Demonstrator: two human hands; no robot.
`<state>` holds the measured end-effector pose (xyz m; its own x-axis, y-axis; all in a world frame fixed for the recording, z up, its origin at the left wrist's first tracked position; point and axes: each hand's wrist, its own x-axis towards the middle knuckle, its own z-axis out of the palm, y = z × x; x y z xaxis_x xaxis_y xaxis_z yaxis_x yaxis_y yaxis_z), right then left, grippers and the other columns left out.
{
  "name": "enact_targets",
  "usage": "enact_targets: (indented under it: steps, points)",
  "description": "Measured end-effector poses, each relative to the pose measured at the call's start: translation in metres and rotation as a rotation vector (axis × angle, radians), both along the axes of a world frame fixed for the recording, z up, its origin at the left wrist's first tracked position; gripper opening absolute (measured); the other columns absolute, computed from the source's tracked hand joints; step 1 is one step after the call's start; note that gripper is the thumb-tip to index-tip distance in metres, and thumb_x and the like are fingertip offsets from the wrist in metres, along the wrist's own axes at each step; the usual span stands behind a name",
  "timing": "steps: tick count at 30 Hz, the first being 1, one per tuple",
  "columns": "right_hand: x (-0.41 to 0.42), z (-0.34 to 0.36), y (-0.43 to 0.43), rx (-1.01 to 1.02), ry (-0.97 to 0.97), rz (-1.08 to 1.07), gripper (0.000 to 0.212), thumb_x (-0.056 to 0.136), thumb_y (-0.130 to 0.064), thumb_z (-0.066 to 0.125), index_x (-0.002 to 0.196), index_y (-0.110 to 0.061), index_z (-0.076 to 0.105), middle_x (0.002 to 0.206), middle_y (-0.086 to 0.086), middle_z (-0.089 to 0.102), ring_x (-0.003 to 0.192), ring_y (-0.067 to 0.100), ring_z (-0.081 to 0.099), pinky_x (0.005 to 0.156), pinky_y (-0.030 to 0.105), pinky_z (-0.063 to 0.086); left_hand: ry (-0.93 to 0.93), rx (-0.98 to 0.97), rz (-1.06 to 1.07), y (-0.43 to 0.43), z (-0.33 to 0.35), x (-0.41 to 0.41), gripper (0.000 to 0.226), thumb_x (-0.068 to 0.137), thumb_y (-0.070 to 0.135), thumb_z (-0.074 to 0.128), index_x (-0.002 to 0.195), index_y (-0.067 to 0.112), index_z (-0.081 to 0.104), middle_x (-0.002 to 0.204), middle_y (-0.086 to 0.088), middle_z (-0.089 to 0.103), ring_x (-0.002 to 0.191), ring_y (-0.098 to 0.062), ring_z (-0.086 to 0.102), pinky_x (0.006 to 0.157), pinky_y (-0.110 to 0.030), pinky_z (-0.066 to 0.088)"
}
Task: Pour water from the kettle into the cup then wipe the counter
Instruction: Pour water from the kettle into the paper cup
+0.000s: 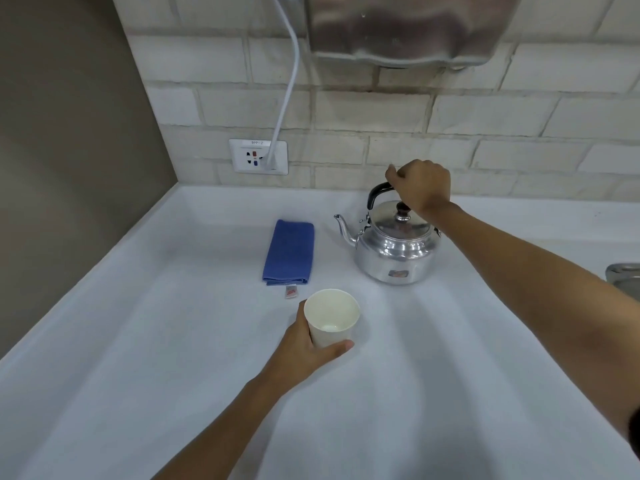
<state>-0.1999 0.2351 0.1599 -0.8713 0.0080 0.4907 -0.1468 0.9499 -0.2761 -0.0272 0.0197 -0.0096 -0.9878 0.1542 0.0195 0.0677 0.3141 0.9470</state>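
A shiny metal kettle (pixel 394 251) with a black handle stands on the white counter (pixel 173 341), its spout pointing left. My right hand (pixel 420 188) is closed around the top of the handle. A white paper cup (pixel 330 322) stands upright in front of the kettle, and it looks empty inside. My left hand (pixel 304 351) wraps around the cup's lower left side. A folded blue cloth (pixel 290 252) lies flat to the left of the kettle, beyond the cup.
A wall socket (pixel 258 156) with a white cable plugged in sits on the brick wall behind the cloth. A steel appliance (pixel 412 26) hangs on the wall above the kettle. A metal sink edge (pixel 623 275) shows at the right. A grey side wall bounds the counter on the left.
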Motion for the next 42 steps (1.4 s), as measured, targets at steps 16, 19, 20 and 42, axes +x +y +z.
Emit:
enact_targets:
  steps: [16,19,20,42]
  points:
    - [0.092,0.054,0.006,0.160,0.037,0.156,0.052,0.082,-0.038,0.049,0.040,-0.016,0.026,0.038,0.000,0.021,0.041,0.018,0.022,0.046,0.025,0.021,0.024,-0.031,0.025,0.000,0.002,0.005,0.093,0.050,0.067,0.074,0.127,0.032,0.035,0.124,0.007,0.055,0.112,-0.012,0.052,0.093,-0.031,0.047]
    - [0.107,0.056,0.004,0.251,0.055,0.198,0.054,0.082,-0.037,0.050,0.038,-0.016,0.028,0.036,-0.001,0.023,0.041,0.019,0.027,0.047,0.023,0.022,0.037,-0.038,0.026,0.000,0.001,0.005,0.089,0.054,0.063,0.076,0.128,0.031,0.036,0.123,0.007,0.056,0.111,-0.012,0.053,0.093,-0.031,0.047]
    - [0.111,0.056,0.002,0.279,0.062,0.205,0.054,0.082,-0.037,0.050,0.037,-0.016,0.029,0.035,-0.001,0.024,0.041,0.019,0.029,0.047,0.022,0.022,0.039,-0.037,0.025,0.000,0.001,0.005,0.089,0.055,0.063,0.076,0.128,0.031,0.036,0.123,0.007,0.056,0.111,-0.012,0.054,0.092,-0.030,0.047]
    - [0.148,0.078,-0.037,0.630,0.064,0.340,0.056,0.087,-0.037,0.047,0.040,-0.015,0.025,0.036,0.001,0.023,0.040,0.018,0.017,0.046,0.024,0.013,0.063,-0.020,0.006,0.001,-0.001,0.003,0.086,0.058,0.059,0.077,0.128,0.034,0.034,0.126,0.009,0.053,0.112,-0.013,0.052,0.092,-0.031,0.047]
